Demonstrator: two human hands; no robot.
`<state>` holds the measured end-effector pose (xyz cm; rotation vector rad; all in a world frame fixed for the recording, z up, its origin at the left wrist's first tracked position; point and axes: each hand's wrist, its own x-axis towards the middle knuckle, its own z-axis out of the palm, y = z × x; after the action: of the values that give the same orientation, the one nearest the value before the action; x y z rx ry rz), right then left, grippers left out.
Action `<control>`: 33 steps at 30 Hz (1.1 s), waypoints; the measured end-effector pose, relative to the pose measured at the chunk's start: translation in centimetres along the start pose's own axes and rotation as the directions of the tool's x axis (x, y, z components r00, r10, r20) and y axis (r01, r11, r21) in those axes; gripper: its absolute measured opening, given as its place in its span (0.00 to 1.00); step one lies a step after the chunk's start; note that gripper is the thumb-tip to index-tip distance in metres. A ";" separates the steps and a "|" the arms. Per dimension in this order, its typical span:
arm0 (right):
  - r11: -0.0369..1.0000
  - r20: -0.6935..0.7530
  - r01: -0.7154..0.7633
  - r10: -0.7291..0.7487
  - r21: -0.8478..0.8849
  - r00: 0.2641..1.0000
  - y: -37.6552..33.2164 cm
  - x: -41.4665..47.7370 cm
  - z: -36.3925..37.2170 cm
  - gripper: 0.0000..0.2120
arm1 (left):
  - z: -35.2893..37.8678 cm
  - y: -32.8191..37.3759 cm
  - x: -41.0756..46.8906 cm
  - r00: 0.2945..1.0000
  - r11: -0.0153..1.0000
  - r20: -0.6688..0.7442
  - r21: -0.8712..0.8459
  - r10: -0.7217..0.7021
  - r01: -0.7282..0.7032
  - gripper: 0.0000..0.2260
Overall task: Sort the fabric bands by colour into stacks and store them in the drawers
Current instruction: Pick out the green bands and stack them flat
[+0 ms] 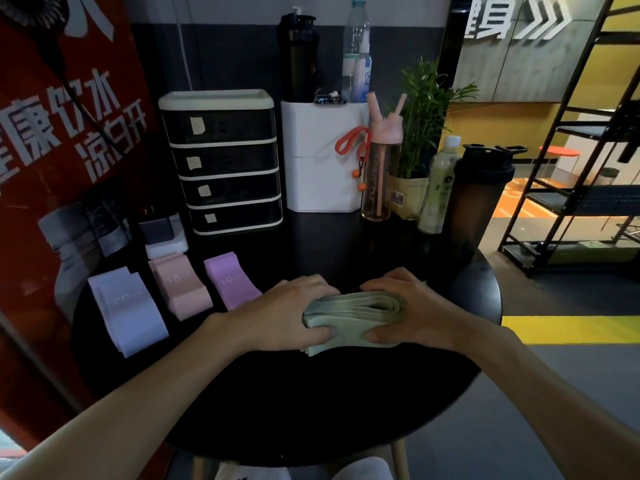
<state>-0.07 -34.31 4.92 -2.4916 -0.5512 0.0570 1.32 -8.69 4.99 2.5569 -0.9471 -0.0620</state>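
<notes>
A stack of pale green fabric bands [353, 315] lies on the round black table [311, 403]. My left hand [287, 313] grips its left end, thumb underneath at the front. My right hand [405, 306] grips its right end the same way. To the left lie three sorted stacks: lavender bands [126, 306], pink bands [181, 284] and purple bands [230, 282]. Behind them stands a black drawer unit [225, 164] with several drawers, all closed, each with a paper label.
A white box [322, 157] holding bottles stands right of the drawers. A pink bottle [379, 174], a potted plant [419, 133], a pale green bottle [438, 188] and a dark shaker [479, 199] line the table's right back. A red banner [62, 168] borders the left.
</notes>
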 end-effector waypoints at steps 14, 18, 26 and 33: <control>0.924 -0.150 -0.042 0.106 0.380 0.983 0.7 -1.6 2.5 0.30 | 0.8 -0.9 -1.6 0.979 0.889 -0.085 -0.439 -0.183 0.128 0.30; 0.902 -0.195 -0.050 0.146 0.429 0.970 0.6 -1.9 2.6 0.26 | 1.4 -1.3 -2.2 0.969 0.832 -0.114 -0.541 -0.221 0.126 0.34; 0.878 -0.188 -0.049 0.155 0.475 0.970 0.1 -2.3 2.6 0.22 | 1.3 -1.6 -2.7 0.975 0.739 -0.020 -0.656 -0.222 0.155 0.34; 0.920 -0.176 -0.060 0.138 0.388 0.975 0.2 -2.6 2.6 0.26 | 2.1 -1.1 -2.1 0.903 0.567 -0.143 -0.815 -0.404 0.125 0.26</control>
<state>-2.81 -34.12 2.47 -2.1113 -0.2942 -0.0449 0.00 -7.36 2.44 1.7461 -0.2609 -0.1247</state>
